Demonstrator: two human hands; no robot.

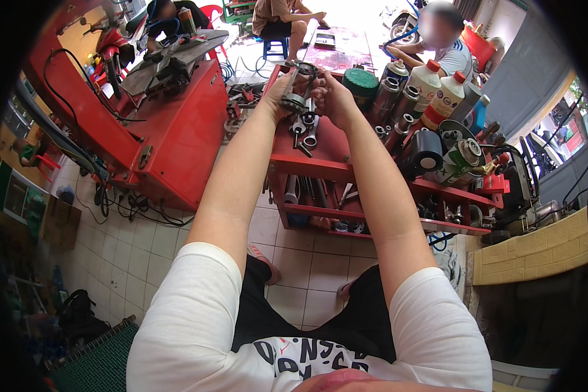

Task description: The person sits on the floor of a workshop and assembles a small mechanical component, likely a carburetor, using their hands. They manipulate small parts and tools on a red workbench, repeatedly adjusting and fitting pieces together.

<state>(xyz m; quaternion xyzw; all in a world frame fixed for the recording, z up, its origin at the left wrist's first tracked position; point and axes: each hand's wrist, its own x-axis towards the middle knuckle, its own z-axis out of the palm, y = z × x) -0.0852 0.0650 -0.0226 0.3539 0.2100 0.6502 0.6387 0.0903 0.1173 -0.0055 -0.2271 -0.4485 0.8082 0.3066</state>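
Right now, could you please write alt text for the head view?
Both hands, left hand and right hand, hold a metal part above a red tool cart strewn with wrenches. Oil bottles stand to the right.

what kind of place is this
Probably a small vehicle repair workshop: a red metal tool cart strewn with steel wrenches, white plastic oil bottles beside it, and a red metal workbench.

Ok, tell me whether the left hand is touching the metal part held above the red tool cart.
Touching. The head view shows the left hand wrapped around the grey metal part, fingers closed on it, with the right hand gripping it from the other side.
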